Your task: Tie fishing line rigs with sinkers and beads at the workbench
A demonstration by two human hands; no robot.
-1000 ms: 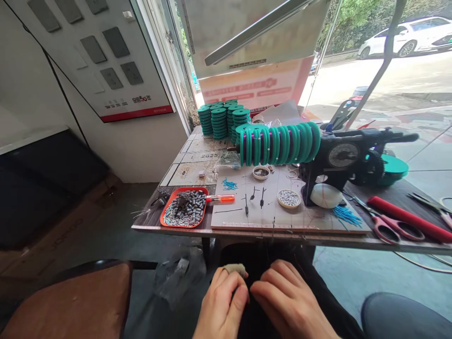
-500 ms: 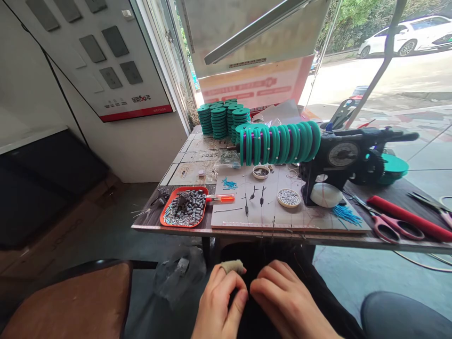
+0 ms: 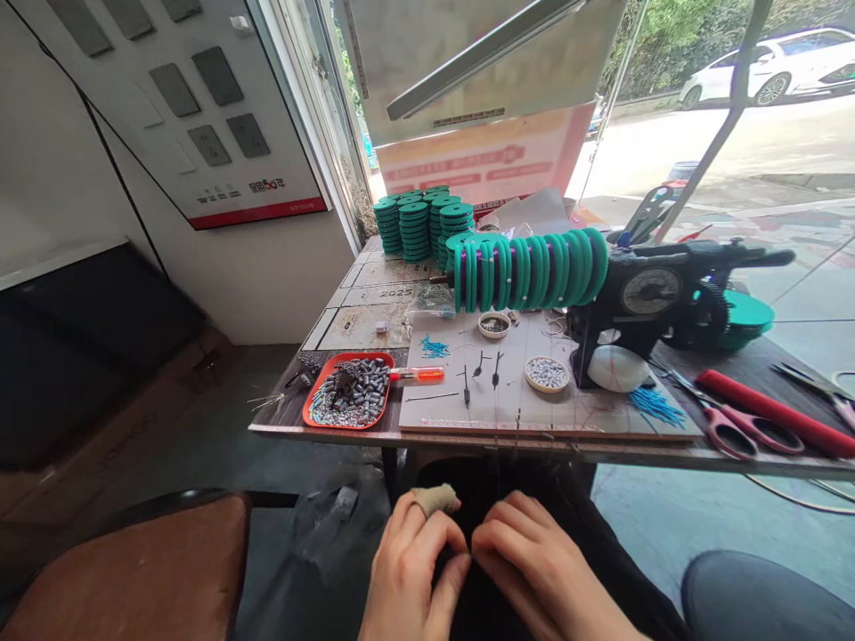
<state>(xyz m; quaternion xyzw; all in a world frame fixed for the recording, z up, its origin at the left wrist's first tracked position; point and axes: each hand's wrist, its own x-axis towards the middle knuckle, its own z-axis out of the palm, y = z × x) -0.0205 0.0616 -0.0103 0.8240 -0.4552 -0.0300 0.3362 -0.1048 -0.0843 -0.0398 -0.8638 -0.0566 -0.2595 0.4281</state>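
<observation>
My left hand (image 3: 418, 561), a tan wrap around one finger, is closed in a pinch below the table's front edge. Close beside it, my right hand (image 3: 534, 561) has its fingers curled together. Their fingertips almost meet; whatever lies between them is too fine or hidden to make out. Above the hands, a pale board (image 3: 434, 414) carries several small dark weights with thin stems (image 3: 467, 392) and a round dish of pale beads (image 3: 549, 389). Faint thin lines run down the board. Behind it, a row of green spools (image 3: 534, 271) sits on a black winding machine (image 3: 645, 298).
An orange tray (image 3: 344, 426) of grey metal pieces stands left, beside an orange-handled tool (image 3: 420, 374). Pink-handled scissors (image 3: 754, 432) and a red rod (image 3: 778, 414) lie right. Stacked green spools (image 3: 414, 231) stand behind. Brown (image 3: 134, 570) and dark (image 3: 768, 596) seats flank my legs.
Both hands have shifted very slightly, the left one a little up and left, still close together and closed. On the table, nothing has visibly moved.
</observation>
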